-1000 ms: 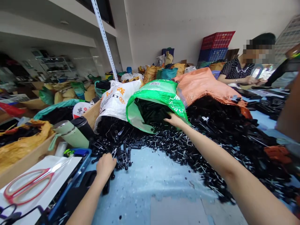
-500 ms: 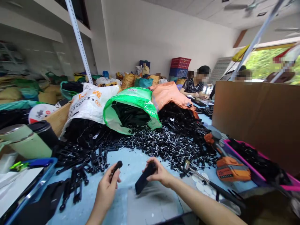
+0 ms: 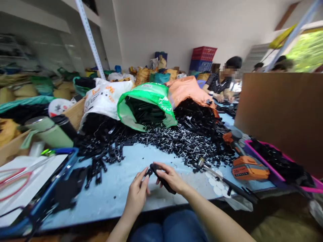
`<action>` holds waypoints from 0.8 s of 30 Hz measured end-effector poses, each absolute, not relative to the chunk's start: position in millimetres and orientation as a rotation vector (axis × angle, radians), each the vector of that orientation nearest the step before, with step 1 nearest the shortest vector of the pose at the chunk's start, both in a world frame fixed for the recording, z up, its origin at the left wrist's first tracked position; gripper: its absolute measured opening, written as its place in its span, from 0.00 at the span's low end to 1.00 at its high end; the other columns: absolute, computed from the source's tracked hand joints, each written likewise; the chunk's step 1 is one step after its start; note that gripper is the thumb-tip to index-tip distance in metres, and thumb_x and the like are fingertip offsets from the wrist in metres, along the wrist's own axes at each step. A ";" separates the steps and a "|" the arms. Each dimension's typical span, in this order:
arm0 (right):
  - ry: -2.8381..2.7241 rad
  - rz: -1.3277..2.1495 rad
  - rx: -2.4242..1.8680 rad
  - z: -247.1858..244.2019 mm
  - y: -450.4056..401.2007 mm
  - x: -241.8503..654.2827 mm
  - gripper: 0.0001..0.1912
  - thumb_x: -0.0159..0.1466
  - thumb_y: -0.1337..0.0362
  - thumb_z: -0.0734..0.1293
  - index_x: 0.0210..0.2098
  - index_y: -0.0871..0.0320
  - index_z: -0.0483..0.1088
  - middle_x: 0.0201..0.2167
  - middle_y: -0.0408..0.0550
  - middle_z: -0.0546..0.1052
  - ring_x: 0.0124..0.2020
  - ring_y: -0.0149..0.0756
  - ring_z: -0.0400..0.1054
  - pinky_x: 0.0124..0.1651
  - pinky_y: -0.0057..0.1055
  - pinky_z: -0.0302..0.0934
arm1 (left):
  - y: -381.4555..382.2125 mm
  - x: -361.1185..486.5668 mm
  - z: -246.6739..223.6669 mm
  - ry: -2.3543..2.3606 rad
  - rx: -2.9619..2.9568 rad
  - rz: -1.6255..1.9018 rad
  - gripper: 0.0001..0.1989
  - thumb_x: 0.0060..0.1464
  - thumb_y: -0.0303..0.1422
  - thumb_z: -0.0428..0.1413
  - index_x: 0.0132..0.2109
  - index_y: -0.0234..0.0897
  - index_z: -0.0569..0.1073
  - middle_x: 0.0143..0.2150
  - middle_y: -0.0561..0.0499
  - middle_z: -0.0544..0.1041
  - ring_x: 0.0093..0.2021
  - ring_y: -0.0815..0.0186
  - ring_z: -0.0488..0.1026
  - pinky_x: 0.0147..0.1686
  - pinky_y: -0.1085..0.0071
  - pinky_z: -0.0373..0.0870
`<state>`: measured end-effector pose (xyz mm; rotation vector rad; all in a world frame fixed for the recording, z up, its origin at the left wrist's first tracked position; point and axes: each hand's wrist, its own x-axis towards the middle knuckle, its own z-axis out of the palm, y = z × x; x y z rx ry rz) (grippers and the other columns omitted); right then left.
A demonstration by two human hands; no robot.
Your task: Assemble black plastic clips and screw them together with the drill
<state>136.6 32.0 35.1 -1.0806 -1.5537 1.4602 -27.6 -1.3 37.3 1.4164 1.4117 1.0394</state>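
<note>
My left hand (image 3: 136, 193) is closed around a small black plastic part (image 3: 149, 172) with a round end; most of it is hidden in the fingers. Close beside it, my right hand (image 3: 173, 177) grips a longer flat black plastic piece (image 3: 166, 185), tilted down to the right. The two parts meet or nearly meet between my fingertips; whether they touch I cannot tell. Both hands are above the front of the blue table (image 3: 101, 201). Beyond them spreads a heap of small black parts with silver pins (image 3: 174, 143), and black arm-like parts (image 3: 94, 169) lie to the left.
White, green (image 3: 123, 112) and orange (image 3: 185, 88) sacks spill black parts at the back. On the right are an orange cordless drill (image 3: 249, 168), a metal-tipped rod tool (image 3: 219, 178), a pink bin (image 3: 282, 158) and cardboard (image 3: 280, 107). Red-handled scissors (image 3: 17, 178) lie left. A co-worker (image 3: 220, 82) sits behind.
My hands have come together, bringing the two black parts close to each other. The right-hand piece now slants the other way. The view has tilted down, showing the table's front edge and my legs.
</note>
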 end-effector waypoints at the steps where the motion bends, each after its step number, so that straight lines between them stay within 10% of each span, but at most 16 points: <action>1: -1.427 1.584 -1.021 36.4 30.6 132.5 0.29 0.62 0.49 0.59 0.59 0.51 0.56 0.41 0.49 0.69 0.28 0.30 0.67 0.28 0.29 0.64 | -1.5 -25.5 40.1 1.387 1.397 1.053 0.30 0.55 0.50 0.45 0.57 0.35 0.64 0.38 0.46 0.74 0.17 0.73 0.65 0.18 0.72 0.65; 8: -1.450 1.575 -0.952 44.5 29.0 147.1 0.27 0.61 0.52 0.63 0.58 0.51 0.60 0.37 0.47 0.70 0.27 0.27 0.66 0.28 0.28 0.66 | 1.5 -21.4 52.2 1.301 1.645 1.202 0.17 0.57 0.37 0.49 0.52 0.38 0.71 0.45 0.46 0.73 0.47 0.62 0.69 0.49 0.67 0.64; 24: -1.707 1.115 -0.945 43.4 29.8 142.0 0.25 0.65 0.56 0.57 0.61 0.46 0.53 0.36 0.46 0.63 0.23 0.24 0.61 0.26 0.26 0.63 | 13.7 -2.3 54.8 1.335 1.752 1.512 0.17 0.61 0.32 0.44 0.54 0.38 0.68 0.43 0.44 0.70 0.44 0.64 0.69 0.43 0.67 0.67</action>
